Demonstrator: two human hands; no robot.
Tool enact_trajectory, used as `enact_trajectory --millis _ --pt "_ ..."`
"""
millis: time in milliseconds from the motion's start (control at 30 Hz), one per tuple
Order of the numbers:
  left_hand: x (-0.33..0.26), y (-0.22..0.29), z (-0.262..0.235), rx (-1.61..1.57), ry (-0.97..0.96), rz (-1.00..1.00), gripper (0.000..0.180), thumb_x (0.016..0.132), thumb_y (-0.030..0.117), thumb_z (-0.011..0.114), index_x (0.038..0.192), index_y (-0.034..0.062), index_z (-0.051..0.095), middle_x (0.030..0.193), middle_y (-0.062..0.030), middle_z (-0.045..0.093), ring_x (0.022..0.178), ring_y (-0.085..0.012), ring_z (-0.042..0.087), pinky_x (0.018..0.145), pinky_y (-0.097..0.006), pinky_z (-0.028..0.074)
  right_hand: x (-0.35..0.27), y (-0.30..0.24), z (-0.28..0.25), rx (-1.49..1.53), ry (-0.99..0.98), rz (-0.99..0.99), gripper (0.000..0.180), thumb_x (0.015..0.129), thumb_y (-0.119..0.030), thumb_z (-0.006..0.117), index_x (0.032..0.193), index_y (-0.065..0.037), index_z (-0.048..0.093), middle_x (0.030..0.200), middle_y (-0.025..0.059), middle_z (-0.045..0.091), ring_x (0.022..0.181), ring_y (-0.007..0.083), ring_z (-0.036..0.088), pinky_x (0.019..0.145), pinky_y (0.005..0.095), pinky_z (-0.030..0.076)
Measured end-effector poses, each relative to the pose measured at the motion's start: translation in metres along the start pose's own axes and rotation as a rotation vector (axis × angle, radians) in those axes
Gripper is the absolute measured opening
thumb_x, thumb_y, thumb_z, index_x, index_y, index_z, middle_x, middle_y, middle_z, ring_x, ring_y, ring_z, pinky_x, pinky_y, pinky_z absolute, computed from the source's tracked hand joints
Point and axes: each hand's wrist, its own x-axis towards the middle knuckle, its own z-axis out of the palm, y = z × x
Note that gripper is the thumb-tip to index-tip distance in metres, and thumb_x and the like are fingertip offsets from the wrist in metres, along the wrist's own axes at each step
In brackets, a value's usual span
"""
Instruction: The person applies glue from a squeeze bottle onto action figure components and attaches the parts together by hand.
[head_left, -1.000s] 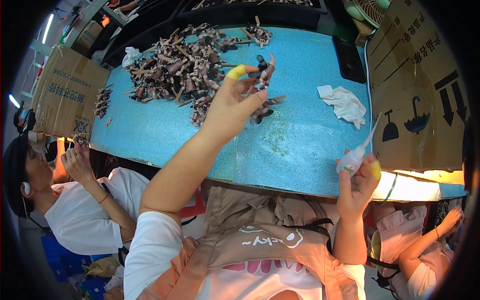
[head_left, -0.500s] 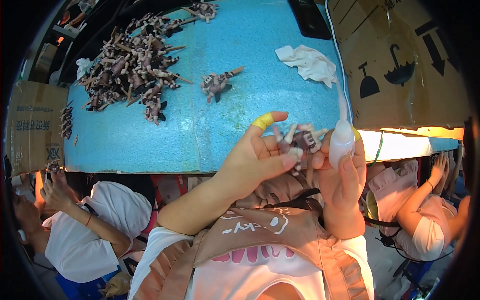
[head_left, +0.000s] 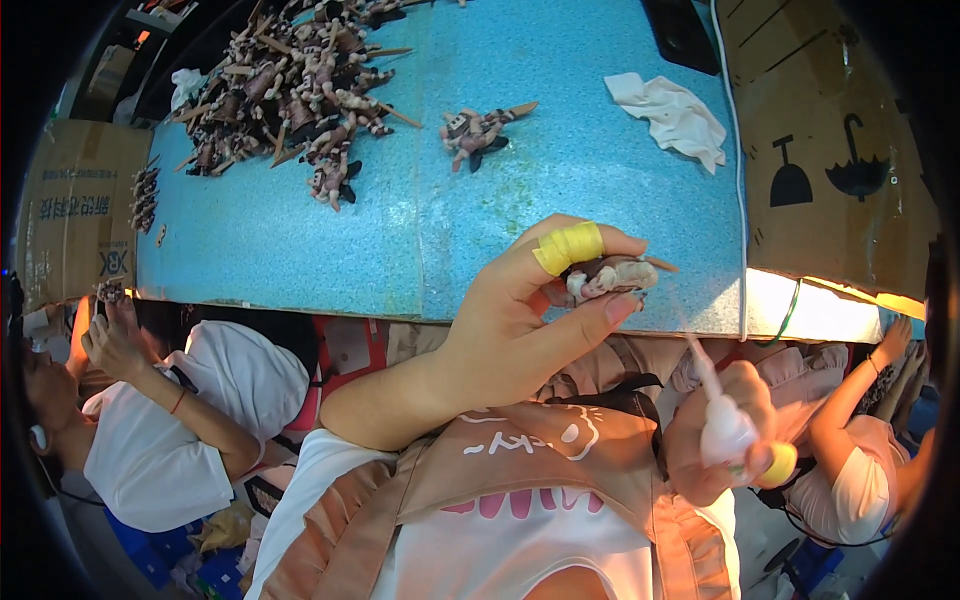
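Note:
A small painted figurine [head_left: 622,276] in pale and brown tones sits in my left hand [head_left: 505,318], pinched between thumb and forefinger over the table's near edge. Yellow tape wraps that forefinger, and a thin wooden stick pokes out past its tip. My right hand [head_left: 690,462] is closed around a white squeeze bottle [head_left: 727,430], lower and further right, its long thin nozzle tilted up toward the figurine but apart from it. Another figurine [head_left: 472,136] on a stick lies alone mid-table. Beyond it to the left is a large heap of similar figurines [head_left: 300,95].
A crumpled white cloth [head_left: 668,115] and a dark phone-like slab [head_left: 680,35] lie on the blue table [head_left: 560,190]. A cardboard box [head_left: 820,130] and a white cable [head_left: 742,180] border the right; another carton [head_left: 75,215] stands left. Co-workers [head_left: 180,420] sit on both sides.
My right hand has moved down and right with the bottle, away from the figurine. My left hand has turned the figurine and brought its fingers closer around it. The view has shifted slightly.

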Motion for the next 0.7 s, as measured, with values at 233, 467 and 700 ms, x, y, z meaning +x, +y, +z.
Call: enact_trajectory --millis 233,467,700 --pt "0.002 0.002 -0.005 0.097 0.013 0.071 0.032 0.080 -0.005 0.056 0.112 -0.0018 0.050 0.108 -0.0101 0.047 0.097 -0.0170 0.053 0.083 -0.028 0.044 0.000 -0.010 -0.002 -0.052 -0.186 0.075 0.024 0.080 -0.021 0.062 0.100 -0.016 0.049 0.067 -0.0005 0.051 0.049 0.0139 0.042 0.043 0.0263 0.030" --pt "0.001 0.003 -0.006 0.138 -0.007 0.077 0.033 0.079 -0.005 0.057 0.111 -0.0021 0.050 0.106 -0.0099 0.047 0.095 -0.0163 0.052 0.083 -0.027 0.042 0.001 -0.009 0.003 -0.058 -0.150 0.054 0.023 0.080 -0.022 0.062 0.100 -0.016 0.051 0.068 -0.0008 0.050 0.050 0.0139 0.043 0.043 0.0255 0.031" --pt "-0.001 0.003 -0.008 0.159 -0.008 0.067 0.033 0.079 -0.005 0.057 0.111 -0.0021 0.050 0.106 -0.0099 0.048 0.094 -0.0161 0.053 0.083 -0.026 0.041 0.002 -0.009 0.002 -0.044 -0.182 0.058 0.021 0.081 -0.021 0.062 0.098 -0.017 0.052 0.067 -0.0006 0.051 0.050 0.0136 0.043 0.043 0.0248 0.030"
